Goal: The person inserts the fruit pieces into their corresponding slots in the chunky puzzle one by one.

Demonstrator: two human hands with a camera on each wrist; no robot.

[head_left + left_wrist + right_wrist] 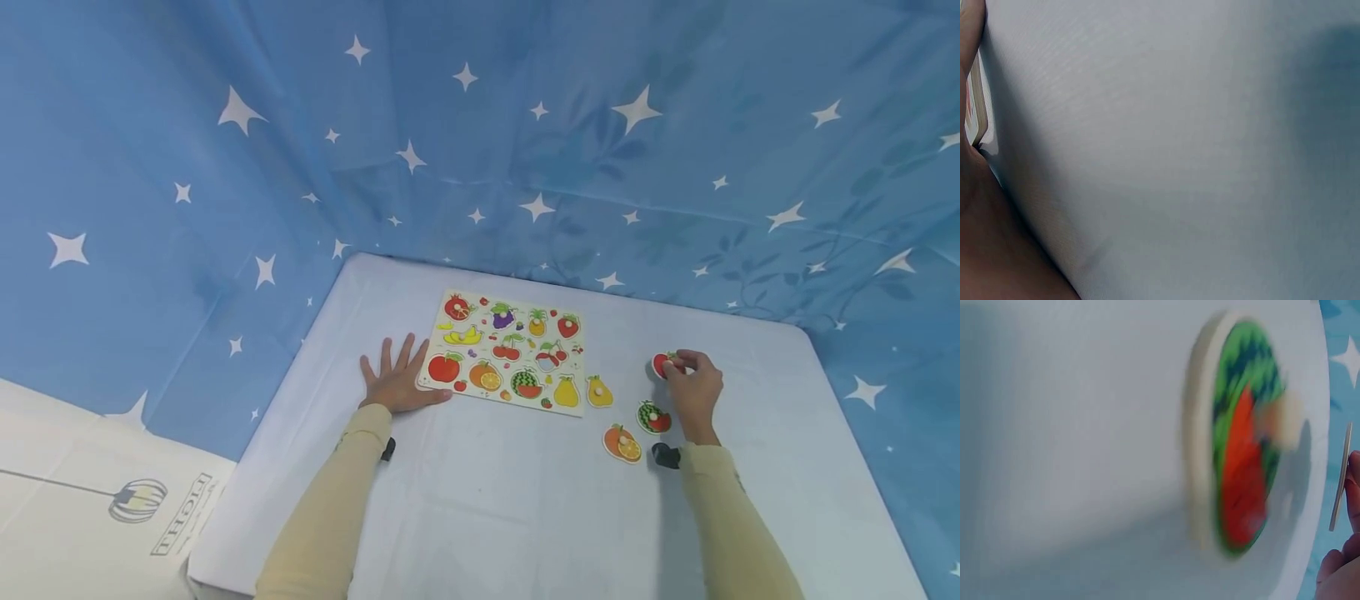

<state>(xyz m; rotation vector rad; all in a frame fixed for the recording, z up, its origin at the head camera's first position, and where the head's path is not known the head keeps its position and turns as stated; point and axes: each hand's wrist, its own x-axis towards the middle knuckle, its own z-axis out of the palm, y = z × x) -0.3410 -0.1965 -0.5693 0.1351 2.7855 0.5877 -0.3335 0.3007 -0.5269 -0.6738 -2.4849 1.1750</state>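
Pinch on red apple piece (661,365), with obstacles close by

Held between thumb and bent fingers of the right hand (693,396), well to the right of the puzzle board (506,380); seen edge-on in the right wrist view. Cannot tell whether gripped by knob or by rim. If only by rim, likely to twist or slip from a loose hold, perhaps landing face down on the counter (525,496).

Just beside that hand, the watermelon piece (660,423), with the orange piece (622,443) nearby: both easy to knock aside with a low sweep. Near the board's right edge, the pear piece (599,392), at risk of a shove from a low, straight path leftward.

Left hand (397,385) flat on the counter, fingers spread, holding nothing, thumb at the board's lower left corner. Without that steadying, or after an off-centre press on the apple picture (444,368), a fair chance of skidding. With careless turning, poor seating probable.
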